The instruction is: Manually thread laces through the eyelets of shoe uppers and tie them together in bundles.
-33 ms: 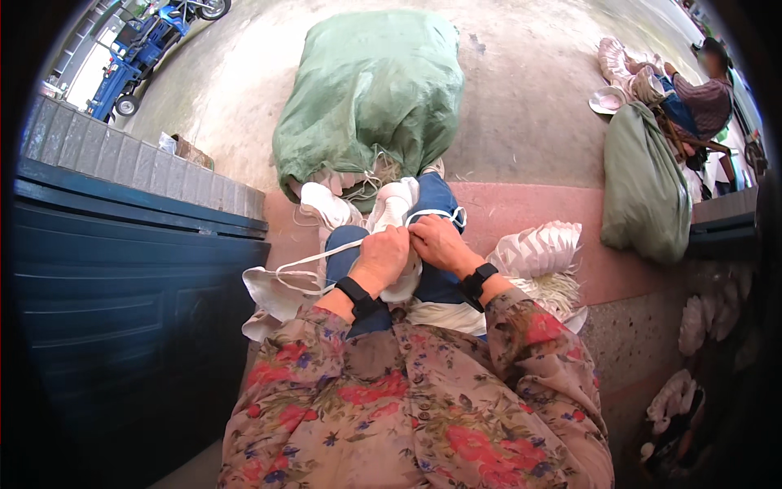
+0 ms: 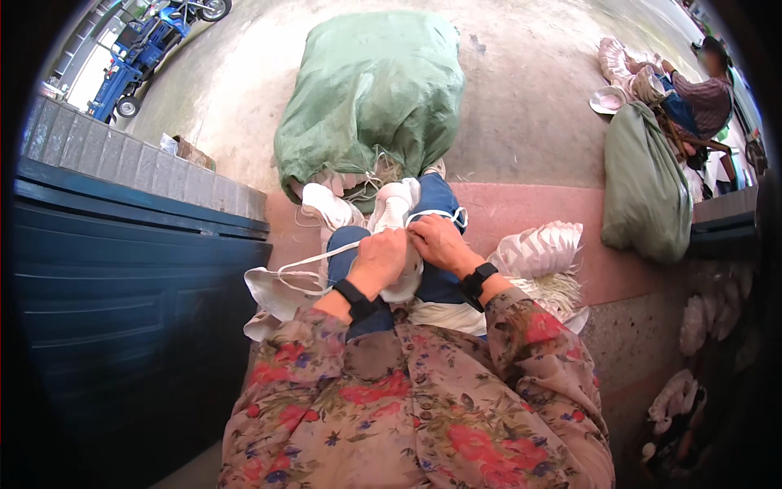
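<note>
A white shoe upper (image 2: 403, 287) lies across my lap between my knees, partly covered by my hands. My left hand (image 2: 380, 259) is closed over it, fingertips pinched near its middle. Right beside those fingers, my right hand (image 2: 440, 243) is also closed, thumb and forefinger pressed together. A white shoelace (image 2: 318, 257) runs out in loops on both sides of my hands, so lace seems to be in both grips, though the fingertips hide the exact spot. Another white shoe upper (image 2: 326, 205) lies just beyond my left knee. Left of my lap rests a further white upper (image 2: 277, 295).
A big green sack (image 2: 371, 90) with uppers at its mouth stands ahead. To my right lie a row of nested white uppers (image 2: 538, 249) and a bundle of laces (image 2: 557, 292). A blue door (image 2: 130, 301) flanks my left. Far right, a seated person (image 2: 707, 102) is beside another sack (image 2: 643, 187).
</note>
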### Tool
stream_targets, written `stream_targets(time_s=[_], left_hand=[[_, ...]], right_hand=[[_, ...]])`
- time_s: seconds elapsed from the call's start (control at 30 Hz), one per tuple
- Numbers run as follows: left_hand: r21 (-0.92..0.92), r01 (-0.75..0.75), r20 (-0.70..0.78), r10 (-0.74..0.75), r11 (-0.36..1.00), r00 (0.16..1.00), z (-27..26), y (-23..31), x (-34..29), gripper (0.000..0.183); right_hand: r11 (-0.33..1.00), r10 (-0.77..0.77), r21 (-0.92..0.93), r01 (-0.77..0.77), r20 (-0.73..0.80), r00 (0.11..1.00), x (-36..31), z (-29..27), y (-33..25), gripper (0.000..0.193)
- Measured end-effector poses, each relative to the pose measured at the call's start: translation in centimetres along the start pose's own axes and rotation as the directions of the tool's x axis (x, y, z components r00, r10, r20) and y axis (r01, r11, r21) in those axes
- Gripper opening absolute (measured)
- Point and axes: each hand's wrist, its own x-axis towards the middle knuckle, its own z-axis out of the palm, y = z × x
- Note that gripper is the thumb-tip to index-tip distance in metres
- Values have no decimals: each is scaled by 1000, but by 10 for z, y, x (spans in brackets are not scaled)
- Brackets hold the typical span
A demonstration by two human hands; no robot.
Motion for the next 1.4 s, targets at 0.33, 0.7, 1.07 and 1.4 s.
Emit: stream_targets(time_s=[0.33, 0.7, 1.07, 1.4], left_hand=[[-710, 353, 331, -154, 610, 931, -77, -27, -99, 18], [-328, 257, 48, -255, 909, 966, -25, -31, 70, 46], [-393, 450, 158, -423, 802, 892, -6, -61, 65, 46], [-391, 445, 137, -427, 806, 894, -14, -61, 55, 40]], right_hand=[[945, -288, -192, 264, -113, 951, -8, -6, -57, 24], [568, 362, 765, -304, 101, 927, -30, -60, -91, 20], [458, 474, 727, 512, -687, 550, -261, -329, -58, 23], [464, 813, 804, 373, -553, 180, -347, -330, 19, 26]])
